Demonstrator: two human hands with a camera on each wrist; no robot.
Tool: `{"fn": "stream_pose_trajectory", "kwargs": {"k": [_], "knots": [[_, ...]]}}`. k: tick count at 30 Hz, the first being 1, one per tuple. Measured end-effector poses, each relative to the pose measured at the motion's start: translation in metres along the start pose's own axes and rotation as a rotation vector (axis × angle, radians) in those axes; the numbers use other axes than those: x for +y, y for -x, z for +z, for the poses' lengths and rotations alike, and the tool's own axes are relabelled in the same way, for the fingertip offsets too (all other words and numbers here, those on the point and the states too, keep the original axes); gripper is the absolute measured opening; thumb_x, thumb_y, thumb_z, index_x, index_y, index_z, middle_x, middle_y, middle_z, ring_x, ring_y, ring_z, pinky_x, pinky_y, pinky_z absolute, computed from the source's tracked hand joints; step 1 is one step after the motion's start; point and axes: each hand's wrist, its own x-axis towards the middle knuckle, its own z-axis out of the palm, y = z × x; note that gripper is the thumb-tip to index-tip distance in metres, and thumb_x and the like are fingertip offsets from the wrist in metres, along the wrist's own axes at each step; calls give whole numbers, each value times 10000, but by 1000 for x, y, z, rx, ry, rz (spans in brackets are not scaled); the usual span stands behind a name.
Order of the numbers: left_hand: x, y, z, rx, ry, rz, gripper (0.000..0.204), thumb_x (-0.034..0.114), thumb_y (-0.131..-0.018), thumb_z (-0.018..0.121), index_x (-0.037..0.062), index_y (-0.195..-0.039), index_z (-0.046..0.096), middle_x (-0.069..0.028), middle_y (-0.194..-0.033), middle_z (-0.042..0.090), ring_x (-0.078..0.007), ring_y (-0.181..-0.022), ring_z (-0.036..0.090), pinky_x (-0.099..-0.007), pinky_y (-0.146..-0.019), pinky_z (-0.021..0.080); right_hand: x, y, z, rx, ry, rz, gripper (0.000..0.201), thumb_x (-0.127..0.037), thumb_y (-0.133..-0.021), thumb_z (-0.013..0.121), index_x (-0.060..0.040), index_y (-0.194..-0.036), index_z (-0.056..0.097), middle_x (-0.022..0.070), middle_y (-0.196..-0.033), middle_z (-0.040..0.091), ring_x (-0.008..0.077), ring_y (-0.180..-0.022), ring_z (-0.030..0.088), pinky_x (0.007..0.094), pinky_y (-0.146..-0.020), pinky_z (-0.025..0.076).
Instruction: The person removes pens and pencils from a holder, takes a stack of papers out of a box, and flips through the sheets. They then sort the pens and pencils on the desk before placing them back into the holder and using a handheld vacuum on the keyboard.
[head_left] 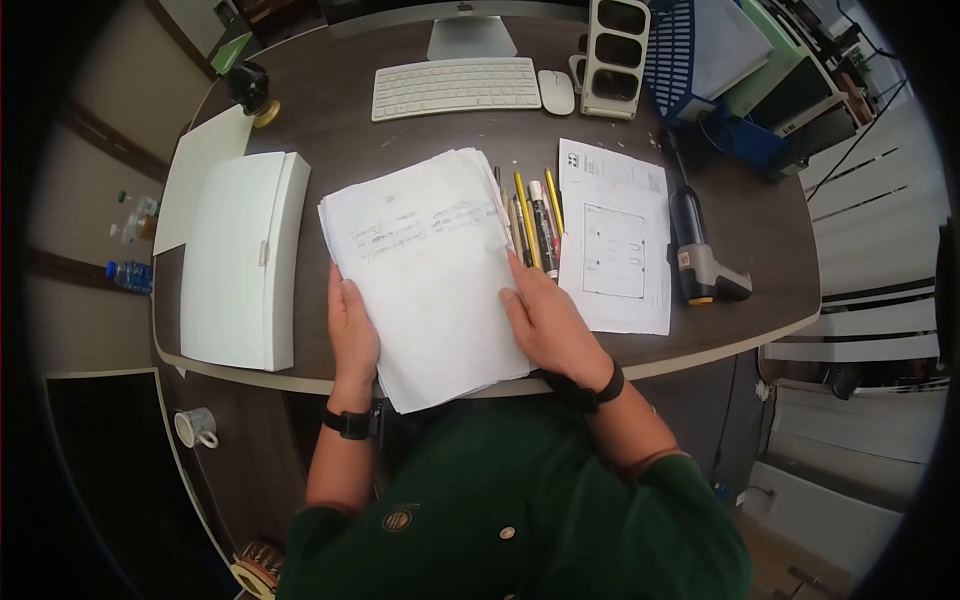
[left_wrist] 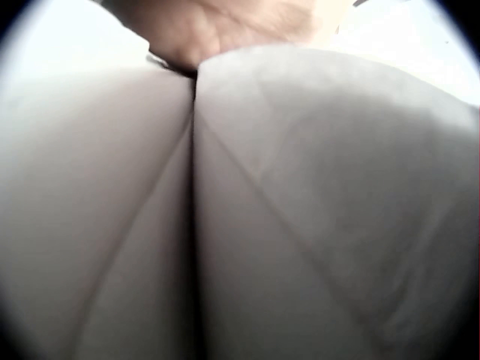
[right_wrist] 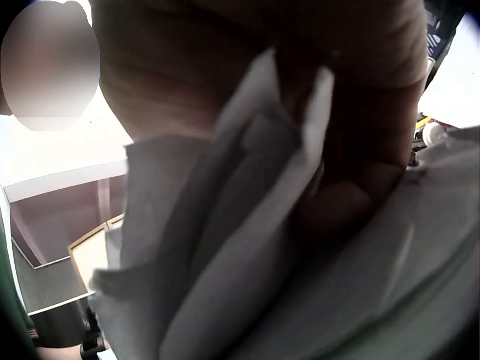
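A loose stack of white papers (head_left: 440, 300), with faint handwriting near its far end, is held between both hands over the desk's front edge. My left hand (head_left: 352, 330) grips its left side, thumb on the top sheet and fingers passing under. My right hand (head_left: 555, 318) holds the opposite side, thumb lying over the edge. In the left wrist view, pale sheets (left_wrist: 315, 195) fill most of the picture below part of the left hand (left_wrist: 225, 30). The right wrist view has bent sheet edges (right_wrist: 247, 195) spreading beneath the right hand (right_wrist: 337, 97).
Several pens and pencils (head_left: 538, 225) lie right of the stack, beside a printed sheet (head_left: 614, 250) and a handheld vacuum-like device (head_left: 692, 245). A white box file (head_left: 235, 265) is at left. Keyboard (head_left: 455, 87), mouse (head_left: 556, 92) and a blue rack (head_left: 670, 50) stand farther back.
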Motion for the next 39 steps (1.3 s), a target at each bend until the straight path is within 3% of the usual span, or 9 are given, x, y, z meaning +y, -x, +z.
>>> {"fn": "stream_pose_trajectory", "kwargs": {"k": [1, 4, 7, 14, 17, 26, 29, 35, 39], "knots": [[-1, 0, 0, 3, -9, 10, 518, 208, -1135, 316, -29, -1593, 270, -180, -1537, 465, -222, -1373, 487, -333, -1144, 387, 2, 0, -4, 7, 10, -22, 510, -155, -1006, 599, 91, -1429, 457, 267, -1090, 596, 405, -901, 618, 459, -804, 521], [-3, -1, 1, 8, -21, 35, 507, 167, -1126, 332, -30, -1589, 276, -179, -1535, 468, -215, -1371, 490, -332, -1144, 387, 0, 1, -27, 95, -127, 232, 563, -173, -961, 683, 85, -1417, 476, 239, -1119, 613, 320, -874, 640, 414, -768, 544], [-4, -1, 1, 1, -5, 36, 504, 142, -1119, 345, -32, -1587, 278, -179, -1536, 467, -212, -1370, 491, -331, -1145, 387, 21, 12, -40, 274, -25, 217, 601, -179, -928, 734, 65, -1418, 484, 205, -1111, 627, 260, -838, 643, 389, -725, 556], [-3, -1, 2, 11, 14, 32, 506, 128, -1116, 351, -33, -1589, 271, -177, -1539, 463, -212, -1373, 489, -330, -1149, 382, 27, 56, -67, -35, 279, 125, 845, -181, -749, 887, -17, -1468, 476, 197, -1341, 539, 351, -1195, 570, 411, -1004, 501], [-4, -1, 1, 5, 7, 28, 508, 124, -1115, 349, -31, -1592, 265, -175, -1543, 459, -211, -1376, 485, -330, -1151, 380, 23, 60, -66, -43, 282, 197, 817, -181, -741, 895, -25, -1444, 510, 193, -1351, 542, 369, -1251, 530, 422, -1079, 445], [-1, -1, 2, 6, 19, 7, 509, 125, -1116, 353, -24, -1595, 264, -178, -1540, 461, -207, -1370, 488, -334, -1147, 385, 44, 64, -47, 191, 327, 47, 359, -158, -842, 815, -5, -1141, 690, 135, -1096, 656, 320, -999, 633, 381, -848, 539], [-1, -1, 4, 1, 28, 1, 511, 131, -1116, 357, -25, -1594, 266, -183, -1534, 466, -204, -1372, 484, -331, -1143, 385, 43, 65, -50, 141, 352, -32, 251, -118, -853, 799, -10, -1049, 687, 132, -1049, 676, 321, -952, 656, 379, -817, 547], [-10, -2, -1, 20, 18, 36, 523, 171, -1121, 374, -18, -1599, 273, -185, -1518, 485, -208, -1365, 489, -327, -1133, 387, 28, 53, -59, 497, 253, -139, 109, 21, -901, 698, 11, -992, 640, 185, -1135, 701, 324, -997, 693, 378, -855, 552], [-6, 0, 0, 30, 40, -11, 538, 188, -1125, 367, 3, -1615, 247, -187, -1533, 469, -218, -1373, 480, -324, -1143, 372, 1, 34, -64, 618, 146, -399, 139, 51, -927, 649, 19, -1043, 581, 242, -1208, 687, 369, -1055, 697, 411, -918, 563]]}}
